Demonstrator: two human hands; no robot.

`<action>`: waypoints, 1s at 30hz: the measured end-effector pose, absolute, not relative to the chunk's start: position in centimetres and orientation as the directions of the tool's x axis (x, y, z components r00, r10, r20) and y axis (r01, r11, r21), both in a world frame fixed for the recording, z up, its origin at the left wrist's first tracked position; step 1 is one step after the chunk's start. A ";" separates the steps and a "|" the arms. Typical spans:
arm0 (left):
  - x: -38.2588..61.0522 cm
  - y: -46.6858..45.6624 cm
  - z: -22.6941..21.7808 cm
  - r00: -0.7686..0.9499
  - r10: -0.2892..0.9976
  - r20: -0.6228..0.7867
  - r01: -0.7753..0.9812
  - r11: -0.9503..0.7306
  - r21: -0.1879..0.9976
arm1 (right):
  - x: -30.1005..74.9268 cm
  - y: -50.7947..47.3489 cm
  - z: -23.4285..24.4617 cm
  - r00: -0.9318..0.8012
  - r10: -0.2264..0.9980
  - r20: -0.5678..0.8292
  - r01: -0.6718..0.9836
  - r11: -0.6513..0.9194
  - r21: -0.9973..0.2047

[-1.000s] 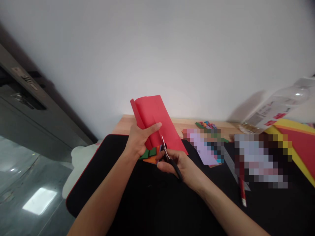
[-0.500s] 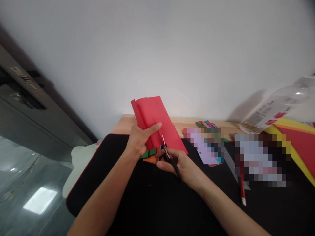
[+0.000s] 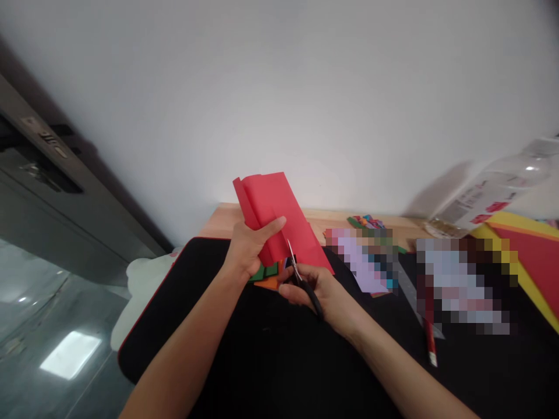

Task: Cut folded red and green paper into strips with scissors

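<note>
A folded sheet of red paper (image 3: 279, 198) is held up above the table, its left edge curling over. My left hand (image 3: 251, 247) is closed on its lower left part, thumb lying across the front. Black-handled scissors (image 3: 308, 291) sit in my right hand (image 3: 321, 291), fingers through the handles. Their metal blades point up and lie at the paper's lower part, with a cut line running just left of the blade tip. Beneath the paper, pieces of green paper (image 3: 263, 272) and orange paper (image 3: 267, 283) show partly.
A black mat (image 3: 244, 361) covers most of the wooden table (image 3: 218, 218). To the right lie lilac paper (image 3: 364, 276), a clear ruler (image 3: 410, 291), a red pencil (image 3: 431, 343) and yellow and red sheets (image 3: 535, 259). A plastic bottle (image 3: 493, 186) stands by the wall.
Almost nothing differs. Both hands, the red paper and the scissors keep nearly the same place, and the view has shifted very slightly.
</note>
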State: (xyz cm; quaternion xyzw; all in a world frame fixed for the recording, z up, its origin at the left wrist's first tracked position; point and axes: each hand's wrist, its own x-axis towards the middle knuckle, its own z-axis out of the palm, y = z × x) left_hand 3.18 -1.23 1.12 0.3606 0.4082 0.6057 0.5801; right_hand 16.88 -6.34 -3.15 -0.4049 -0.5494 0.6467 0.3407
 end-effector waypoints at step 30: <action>3.1 -1.3 1.0 -0.042 0.993 -0.110 -0.414 0.083 0.906 | 16.8 -6.2 -3.7 -0.431 0.888 -0.159 0.000 -0.176 -0.984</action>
